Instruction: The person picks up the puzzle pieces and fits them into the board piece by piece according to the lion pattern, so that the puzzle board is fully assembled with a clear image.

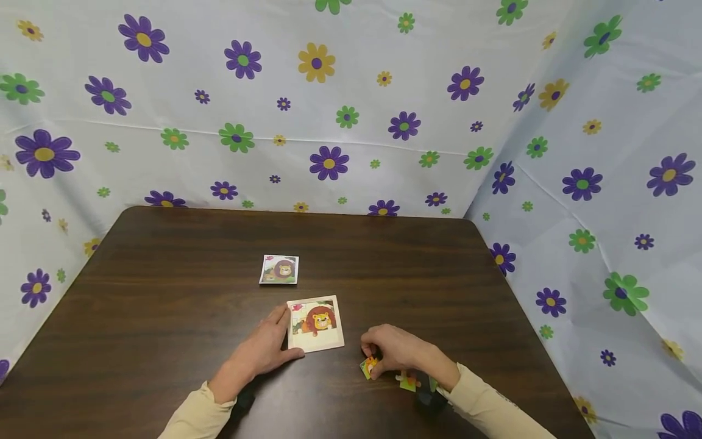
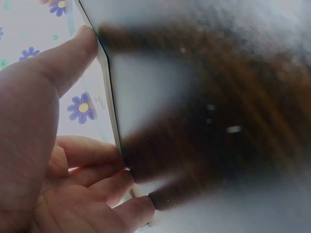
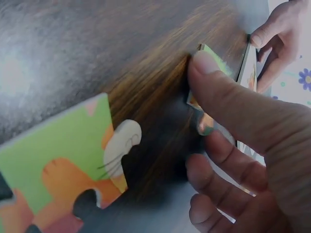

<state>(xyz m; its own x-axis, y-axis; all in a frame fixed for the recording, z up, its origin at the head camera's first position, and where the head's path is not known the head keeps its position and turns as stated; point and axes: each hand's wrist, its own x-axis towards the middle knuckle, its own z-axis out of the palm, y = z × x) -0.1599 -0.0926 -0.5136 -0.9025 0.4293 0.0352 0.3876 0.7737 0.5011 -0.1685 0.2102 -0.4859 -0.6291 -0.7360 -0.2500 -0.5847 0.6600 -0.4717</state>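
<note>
One jigsaw piece (image 1: 368,366), pinched in the right grip (image 1: 397,347); left grip (image 1: 262,346) relaxed against the lion puzzle tray (image 1: 322,342). Piece judged light, stiff, slightly slick: hold by edges.

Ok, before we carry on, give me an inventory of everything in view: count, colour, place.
Board: 1, pale with a part-filled lion picture, by the left hand
Held piece: 1, green and orange, in the right hand
Loose pieces: at least 2, green and orange where visible, near the right wrist, which partly hides them
Card: 1, white-edged lion picture, beyond the board
Table: 1, dark brown, under everything
Backdrop: white with purple, green and yellow flowers, behind and to the right; number of sheets unclear
Sleeves: 2, cream, on both forearms
Hands: 2, bare, left touching the board, right pinching the held piece
</note>
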